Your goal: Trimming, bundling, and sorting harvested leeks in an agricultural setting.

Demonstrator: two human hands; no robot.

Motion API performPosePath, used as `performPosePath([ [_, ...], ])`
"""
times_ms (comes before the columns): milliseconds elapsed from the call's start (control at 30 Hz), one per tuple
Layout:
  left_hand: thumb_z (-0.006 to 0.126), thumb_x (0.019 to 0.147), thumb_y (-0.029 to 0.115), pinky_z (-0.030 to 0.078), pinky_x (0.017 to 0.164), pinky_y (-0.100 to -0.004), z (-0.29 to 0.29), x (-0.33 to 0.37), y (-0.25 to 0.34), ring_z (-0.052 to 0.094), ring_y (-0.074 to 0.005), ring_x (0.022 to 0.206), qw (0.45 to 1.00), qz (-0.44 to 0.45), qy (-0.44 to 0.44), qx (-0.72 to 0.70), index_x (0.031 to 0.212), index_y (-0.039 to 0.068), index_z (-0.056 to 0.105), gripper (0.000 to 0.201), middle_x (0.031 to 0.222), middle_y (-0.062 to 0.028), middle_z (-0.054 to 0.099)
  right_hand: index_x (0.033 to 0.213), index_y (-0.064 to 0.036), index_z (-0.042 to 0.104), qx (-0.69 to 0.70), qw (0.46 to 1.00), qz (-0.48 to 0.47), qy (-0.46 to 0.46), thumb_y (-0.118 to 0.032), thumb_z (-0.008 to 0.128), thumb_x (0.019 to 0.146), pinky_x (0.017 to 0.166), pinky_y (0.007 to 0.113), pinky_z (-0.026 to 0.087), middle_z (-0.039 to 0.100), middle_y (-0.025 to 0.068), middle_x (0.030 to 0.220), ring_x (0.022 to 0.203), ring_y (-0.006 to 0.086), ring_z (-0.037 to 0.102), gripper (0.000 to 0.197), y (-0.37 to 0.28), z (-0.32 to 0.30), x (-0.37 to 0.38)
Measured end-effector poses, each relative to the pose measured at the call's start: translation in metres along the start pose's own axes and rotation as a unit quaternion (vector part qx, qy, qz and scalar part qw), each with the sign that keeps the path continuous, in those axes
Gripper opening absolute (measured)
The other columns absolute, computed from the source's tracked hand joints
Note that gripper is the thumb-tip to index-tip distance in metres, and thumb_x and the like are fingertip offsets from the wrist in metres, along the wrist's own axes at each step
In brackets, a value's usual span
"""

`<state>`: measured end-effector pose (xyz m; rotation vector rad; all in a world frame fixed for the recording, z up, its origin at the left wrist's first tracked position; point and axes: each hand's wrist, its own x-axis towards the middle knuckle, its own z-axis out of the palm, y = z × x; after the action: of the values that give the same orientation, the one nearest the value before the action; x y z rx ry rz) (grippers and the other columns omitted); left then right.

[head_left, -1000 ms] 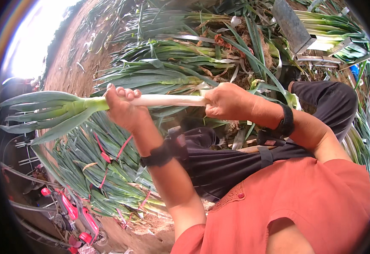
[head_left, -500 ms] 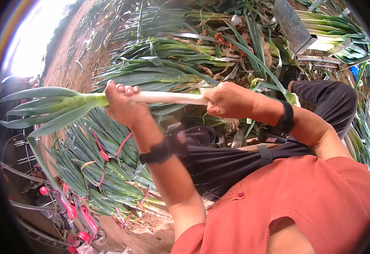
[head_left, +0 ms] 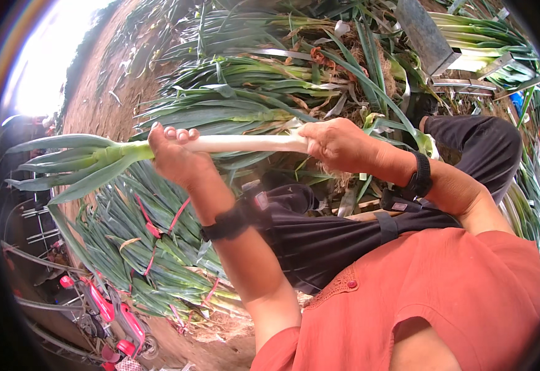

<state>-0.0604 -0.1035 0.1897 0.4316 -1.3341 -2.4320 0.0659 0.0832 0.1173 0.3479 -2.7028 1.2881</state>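
A long leek (head_left: 248, 143) lies level across both hands, its white shaft smooth and its green leaves fanning out to the left. My left hand (head_left: 180, 154) is wrapped round it where white turns to green. At the root end my right hand (head_left: 337, 144) grips the shaft with fingers curled in, hiding most of the roots. Just beyond the hands a heap of untrimmed leeks (head_left: 245, 93) spreads over the ground, with dry leaves and roots among them.
Bundles of leeks tied with red bands (head_left: 152, 232) lie at the left. A metal frame (head_left: 430, 46) stands at the far right, near more pale leeks (head_left: 486, 37). A red scooter (head_left: 112, 309) is parked at lower left. My bent leg (head_left: 480, 139) is at the right.
The leek has shifted slightly to the right. My right hand has turned a little at the root end, while my left hand keeps its hold and has moved slightly left.
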Motion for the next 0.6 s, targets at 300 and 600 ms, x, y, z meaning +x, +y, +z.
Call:
performPosePath([
  [300,0.053,0.082,0.014,0.031,0.042,-0.0238,-0.003,0.004,0.004,0.035,-0.0076,0.046,1.000,0.000,0.022,0.004,0.074,0.010,0.042,0.014,0.060,0.0031,0.036,0.086,-0.0004,0.056,0.041,0.997,0.030,0.062,-0.023,0.050,0.088,0.058,0.040,0.045,0.057,0.0202,0.069,0.067,0.0350,0.057,0.023,0.001,0.014,0.014],
  [600,0.052,0.084,0.017,0.031,0.043,-0.0237,-0.009,-0.002,0.003,0.035,-0.0073,0.044,0.994,-0.031,-0.098,-0.031,0.071,0.012,0.039,0.019,0.059,0.0040,0.035,0.078,0.0004,0.057,0.181,0.971,0.156,-0.020,-0.022,0.050,0.089,0.060,0.037,0.042,0.054,0.0169,0.064,0.057,0.0286,0.046,0.026,0.054,0.010,0.003],
])
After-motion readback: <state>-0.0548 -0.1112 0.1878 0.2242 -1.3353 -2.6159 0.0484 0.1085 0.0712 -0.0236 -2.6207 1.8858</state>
